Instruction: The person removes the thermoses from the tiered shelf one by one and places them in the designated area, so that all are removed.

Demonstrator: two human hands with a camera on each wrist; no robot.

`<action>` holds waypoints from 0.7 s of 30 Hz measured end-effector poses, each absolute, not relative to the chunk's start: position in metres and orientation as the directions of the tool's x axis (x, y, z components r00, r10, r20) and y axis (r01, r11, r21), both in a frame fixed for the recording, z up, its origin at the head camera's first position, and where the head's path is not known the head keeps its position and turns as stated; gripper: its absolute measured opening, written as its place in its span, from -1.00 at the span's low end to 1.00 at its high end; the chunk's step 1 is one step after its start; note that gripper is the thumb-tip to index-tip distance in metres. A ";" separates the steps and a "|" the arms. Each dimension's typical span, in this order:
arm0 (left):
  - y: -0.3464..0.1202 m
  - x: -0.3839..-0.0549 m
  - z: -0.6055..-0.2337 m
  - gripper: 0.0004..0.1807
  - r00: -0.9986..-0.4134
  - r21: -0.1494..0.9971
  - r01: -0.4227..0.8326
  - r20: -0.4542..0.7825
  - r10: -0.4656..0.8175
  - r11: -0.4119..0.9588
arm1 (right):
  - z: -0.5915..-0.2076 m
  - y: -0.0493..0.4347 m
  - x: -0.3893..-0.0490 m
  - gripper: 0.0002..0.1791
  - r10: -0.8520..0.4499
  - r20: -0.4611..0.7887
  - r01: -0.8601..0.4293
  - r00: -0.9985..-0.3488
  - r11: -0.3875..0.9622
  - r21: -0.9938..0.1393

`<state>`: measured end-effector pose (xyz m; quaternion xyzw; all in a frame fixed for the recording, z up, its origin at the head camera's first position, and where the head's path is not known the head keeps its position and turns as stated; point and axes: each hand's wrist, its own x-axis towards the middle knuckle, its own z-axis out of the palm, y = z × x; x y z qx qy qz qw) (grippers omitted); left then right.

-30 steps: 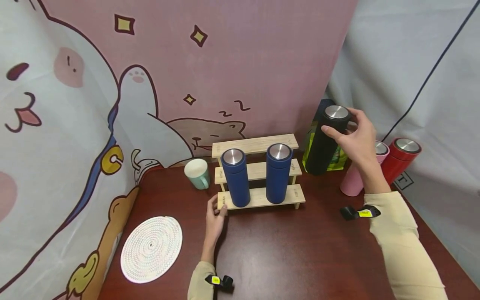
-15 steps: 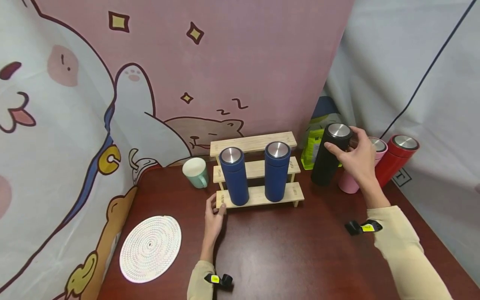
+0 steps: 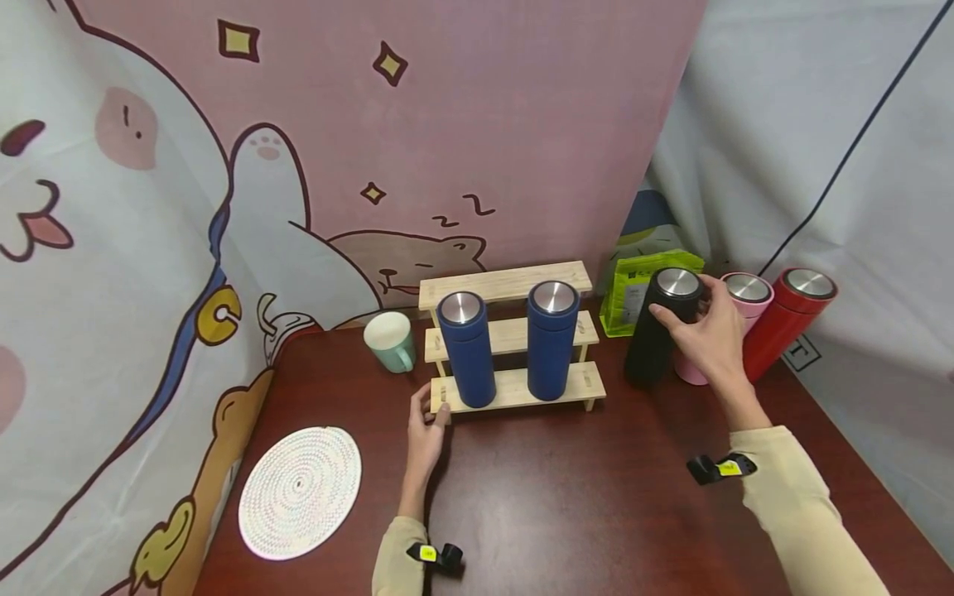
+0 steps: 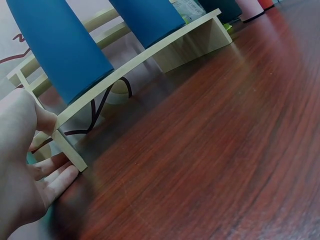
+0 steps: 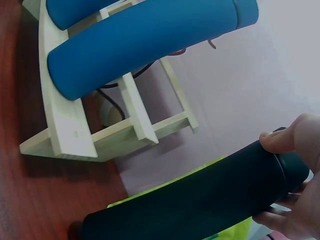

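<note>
In the head view, my right hand point(image 3: 708, 335) grips a black thermos point(image 3: 650, 348) near its steel-topped lid. The thermos stands upright at the table's right, its base apparently on the tabletop. The right wrist view shows the thumb on one side of the black thermos point(image 5: 195, 200) and fingers on the other. My left hand point(image 3: 426, 439) holds the left end of a three-tier wooden rack point(image 3: 514, 281), thumb at the lowest board's corner and fingers by its leg point(image 4: 70, 150). Two blue thermoses, a left one point(image 3: 471, 364) and a right one point(image 3: 550, 352), stand on the lowest tier.
Behind my right hand are a pink thermos point(image 3: 748, 290) and a red thermos point(image 3: 786, 331). A bright green bag point(image 3: 620, 302) stands behind the black thermos. Left of the rack is a mint mug point(image 3: 391, 339). A round woven mat point(image 3: 298, 497) lies on the dark red table point(image 3: 566, 497).
My right hand has lowered the black thermos and brought it nearer and slightly right, from in front of the green bag to beside the pink thermos. The left hand keeps its hold on the rack.
</note>
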<state>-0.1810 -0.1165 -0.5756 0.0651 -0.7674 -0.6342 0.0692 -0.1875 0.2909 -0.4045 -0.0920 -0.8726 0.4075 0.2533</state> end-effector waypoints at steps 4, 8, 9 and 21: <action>-0.115 -0.176 -0.561 -0.41 -0.985 0.982 -0.016 0.016 -0.171 0.187 | -0.413 0.292 -0.189 -0.18 0.358 0.379 -0.055 -0.853 0.661 -0.748; -0.114 -0.171 -0.548 -0.42 -0.987 0.983 -0.006 0.024 -0.159 0.185 | -0.417 0.293 -0.189 -0.19 0.355 0.372 -0.048 -0.857 0.665 -0.745; -0.114 -0.171 -0.550 -0.43 -0.987 0.982 0.003 0.034 -0.158 0.191 | -0.418 0.294 -0.189 -0.19 0.358 0.369 -0.046 -0.857 0.662 -0.748; -0.116 -0.174 -0.560 -0.41 -0.987 0.981 -0.010 0.021 -0.160 0.195 | -0.426 0.301 -0.190 -0.19 0.393 0.343 -0.011 -0.853 0.644 -0.765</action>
